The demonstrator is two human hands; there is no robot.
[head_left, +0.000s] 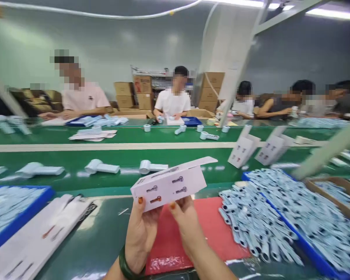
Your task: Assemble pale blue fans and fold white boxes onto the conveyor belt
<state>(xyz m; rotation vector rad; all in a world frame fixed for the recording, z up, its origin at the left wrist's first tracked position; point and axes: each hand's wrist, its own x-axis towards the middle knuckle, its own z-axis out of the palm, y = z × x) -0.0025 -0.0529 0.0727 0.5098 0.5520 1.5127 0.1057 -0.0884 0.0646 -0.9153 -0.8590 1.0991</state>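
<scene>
- Left hand (141, 229): I see its fingers closed on the lower left end of the white box (170, 183).
- Right hand (186, 217): fingers pinch the box's bottom edge.
- Box: held above the red mat (218, 233), flap open.
- Step, my judgement: forming the box; next calls for tucking the flap.
- Right of my fingers: blue tray (315, 258) of pale parts.

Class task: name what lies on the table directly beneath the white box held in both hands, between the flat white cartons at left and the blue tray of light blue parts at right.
In the head view, a red mat lies on the green table there.
</scene>
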